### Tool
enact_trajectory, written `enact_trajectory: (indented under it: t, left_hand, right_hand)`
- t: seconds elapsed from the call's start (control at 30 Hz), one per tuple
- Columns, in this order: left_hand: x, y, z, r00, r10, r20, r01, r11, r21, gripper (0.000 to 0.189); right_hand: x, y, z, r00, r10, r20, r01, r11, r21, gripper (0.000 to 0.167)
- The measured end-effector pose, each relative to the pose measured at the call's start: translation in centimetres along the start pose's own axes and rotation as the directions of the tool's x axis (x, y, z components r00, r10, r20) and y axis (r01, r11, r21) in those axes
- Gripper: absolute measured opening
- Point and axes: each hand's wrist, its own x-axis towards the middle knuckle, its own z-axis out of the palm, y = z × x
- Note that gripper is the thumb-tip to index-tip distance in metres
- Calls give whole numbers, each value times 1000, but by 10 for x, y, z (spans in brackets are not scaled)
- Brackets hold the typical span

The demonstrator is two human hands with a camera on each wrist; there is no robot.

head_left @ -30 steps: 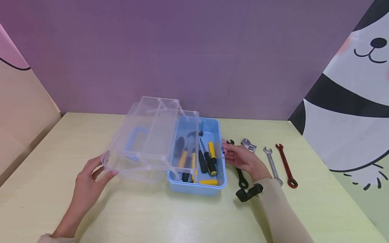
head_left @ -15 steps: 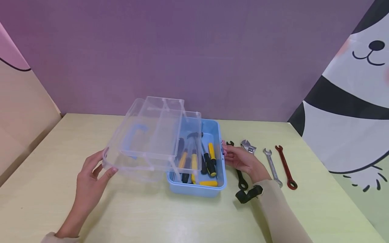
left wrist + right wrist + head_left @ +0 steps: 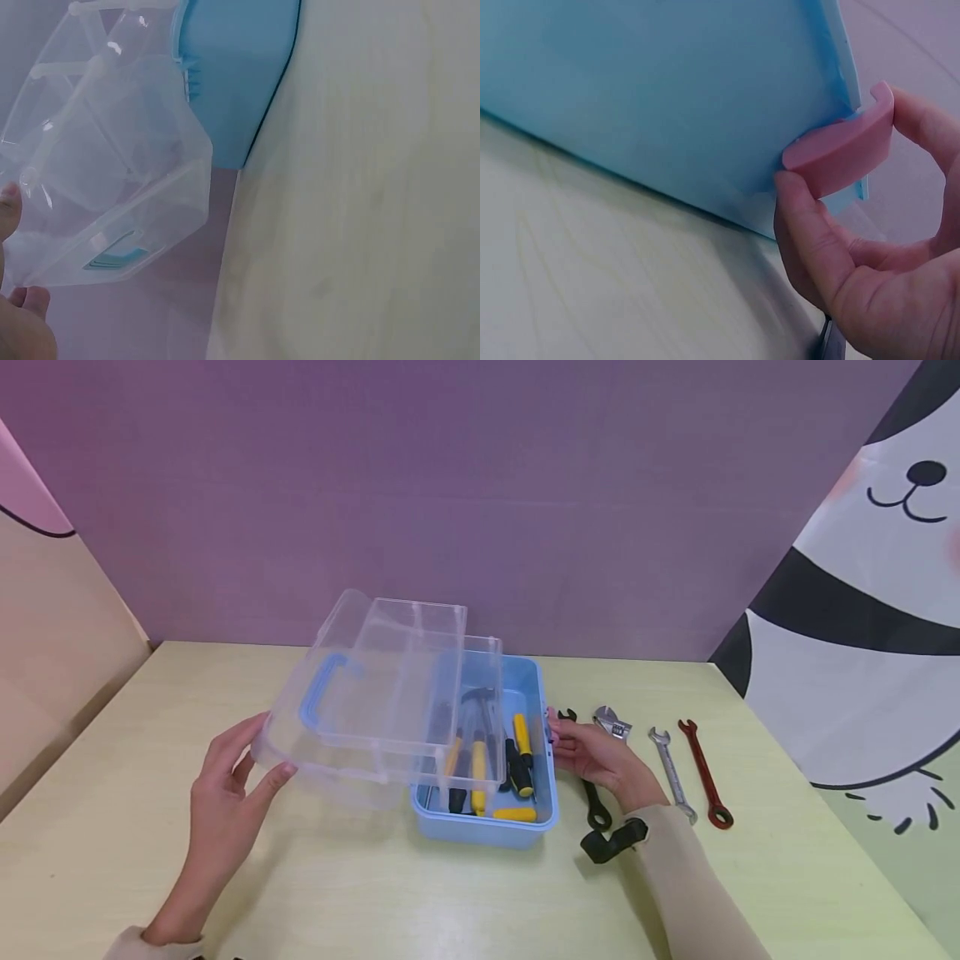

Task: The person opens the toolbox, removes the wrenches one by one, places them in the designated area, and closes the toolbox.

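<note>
My left hand grips the near left edge of a clear plastic lid, thumb on one side and fingers on the other. The lid slants up over the left side of a light blue toolbox, with a blue handle set in it. Linked clear trays hang partly over the box. My right hand is at the box's right wall. There it pinches a pink latch between thumb and fingers. Inside lie several yellow-and-black handled tools and a hammer, some seen through the trays.
Right of the box lie a black wrench, an adjustable wrench, a silver wrench and a red wrench. The right forearm passes over this side. A purple panel stands behind the table.
The lid has swung a little up and to the right, and the clear trays have shifted right over the box. My left hand has followed slightly. My right hand has stayed at the latch.
</note>
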Motion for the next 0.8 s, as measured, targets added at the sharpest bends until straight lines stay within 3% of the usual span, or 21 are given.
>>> enact_trajectory:
  t: [0.2,0.53,0.67,0.8]
  left_hand:
    - [7,8,4,988,154,13,-154,988,25,64]
    - [14,24,13,970,241,17,-242,964,108,66]
    - [18,30,18,955,296,22,-296,946,134,59]
    - [22,34,24,929,369,28,-369,921,126,55]
  right_hand:
    - [1,0,-1,1000,-4,9,4,1000,-8,27]
    - [-1,1,0,1000,-1,15,1,1000,-2,24]
    - [-1,0,0,1000,-7,10,7,1000,12,24]
    - [-1,0,0,1000,-10,16,10,1000,14,24]
